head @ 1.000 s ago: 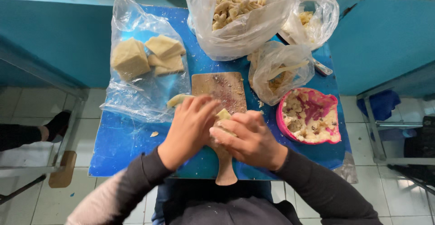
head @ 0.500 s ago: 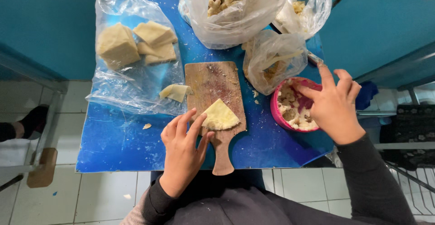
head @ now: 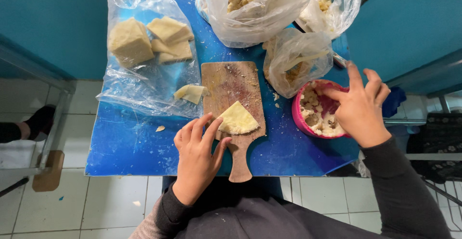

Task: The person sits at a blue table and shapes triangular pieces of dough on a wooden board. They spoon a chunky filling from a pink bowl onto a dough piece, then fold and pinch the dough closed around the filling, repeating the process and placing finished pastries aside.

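One pale yellow wedge (head: 237, 119) lies at the centre of the frame, on the lower part of a wooden cutting board (head: 234, 85), just above where the board narrows into its handle. The left hand (head: 198, 158) rests flat beside it, fingers loosely spread, fingertips touching the wedge's left edge and the board's rim; that contact seems to steady both, though nothing is gripped. The board's upper half is bare apart from crumbs, which leaves working room above the wedge.

To the right of the frame, the right hand (head: 360, 108) hovers over a pink bowl (head: 297, 119), fingers fanned and curved downward, with fingertips at the pale lumps inside; whether it pinches one I cannot tell. The bowl sits just beside the board's right edge, so pieces have little way to travel.

A smaller pale piece (head: 190, 93) lies at the board's left edge, on a flattened clear plastic bag (head: 144, 70) that also carries three larger pale blocks (head: 149, 39) in the upper left, probably to keep them off the blue tabletop (head: 125, 143). Along the top and upper right, three clear bags (head: 269, 13) stand open with lumpy pale contents, within reach but clear of the board.
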